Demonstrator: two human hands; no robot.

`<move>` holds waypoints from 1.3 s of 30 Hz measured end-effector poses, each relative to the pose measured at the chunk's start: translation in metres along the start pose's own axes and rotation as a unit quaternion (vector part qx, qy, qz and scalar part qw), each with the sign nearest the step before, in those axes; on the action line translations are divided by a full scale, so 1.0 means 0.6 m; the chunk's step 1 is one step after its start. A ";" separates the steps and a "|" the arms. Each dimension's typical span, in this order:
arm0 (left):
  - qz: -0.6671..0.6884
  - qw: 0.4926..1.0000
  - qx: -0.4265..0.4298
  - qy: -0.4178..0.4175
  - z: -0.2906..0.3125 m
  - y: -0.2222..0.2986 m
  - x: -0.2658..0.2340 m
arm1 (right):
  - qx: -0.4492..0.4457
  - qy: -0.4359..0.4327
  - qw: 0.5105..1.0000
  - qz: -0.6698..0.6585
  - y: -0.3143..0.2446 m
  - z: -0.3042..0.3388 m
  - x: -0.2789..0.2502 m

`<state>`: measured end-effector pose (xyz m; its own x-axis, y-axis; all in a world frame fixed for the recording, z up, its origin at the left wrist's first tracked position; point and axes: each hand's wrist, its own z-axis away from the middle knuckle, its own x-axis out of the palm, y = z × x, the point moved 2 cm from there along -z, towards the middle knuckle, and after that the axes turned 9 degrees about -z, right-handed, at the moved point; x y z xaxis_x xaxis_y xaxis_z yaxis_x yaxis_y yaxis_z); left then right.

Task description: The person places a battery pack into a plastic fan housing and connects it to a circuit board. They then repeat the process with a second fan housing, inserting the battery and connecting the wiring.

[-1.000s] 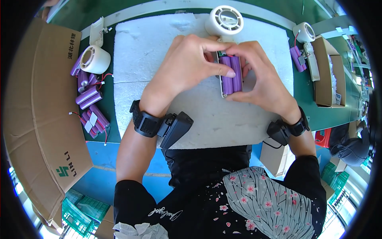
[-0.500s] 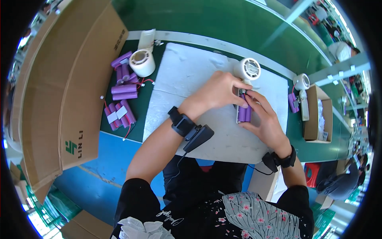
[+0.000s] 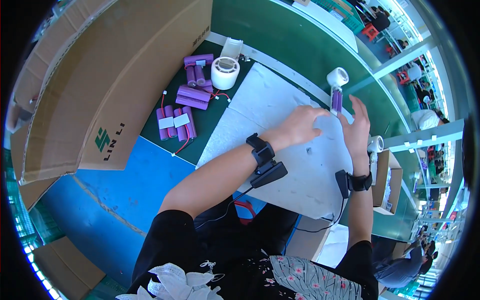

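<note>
Purple cells are sitting loose in the white fan while your left hand and right hand are hovering beside it with fingers spread and empty, so you are risking a knock-over.

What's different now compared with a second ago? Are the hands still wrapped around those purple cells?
A second ago both hands closed over the purple cell pack, which lay flat on the white foam sheet. Now the pack sits clear beside the small white fan; the left hand rests flat on the sheet and the right hand is open beside the pack. The view has swung left. The tape roll and spare packs stayed put.
</note>
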<state>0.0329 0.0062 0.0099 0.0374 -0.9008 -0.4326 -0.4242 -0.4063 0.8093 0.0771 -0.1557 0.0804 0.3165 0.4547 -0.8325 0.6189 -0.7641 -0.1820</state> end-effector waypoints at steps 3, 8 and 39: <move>-0.061 0.993 -0.051 -0.091 -0.011 0.007 -0.002 | -0.028 -0.085 0.983 -0.161 -0.088 -0.057 0.000; 0.024 0.992 0.119 0.018 -0.015 -0.077 0.075 | -0.203 -0.271 0.899 -0.280 -0.264 -0.132 0.089; 0.322 0.909 -0.210 -0.163 -0.018 0.022 -0.031 | -0.106 -0.178 0.951 -0.231 0.022 0.086 -0.028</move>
<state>0.0362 0.0158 0.0329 -0.3957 -0.9069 0.1451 0.1227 0.1043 0.9869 0.0429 -0.1973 0.0649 -0.2634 0.5070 -0.8207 0.7761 -0.3939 -0.4924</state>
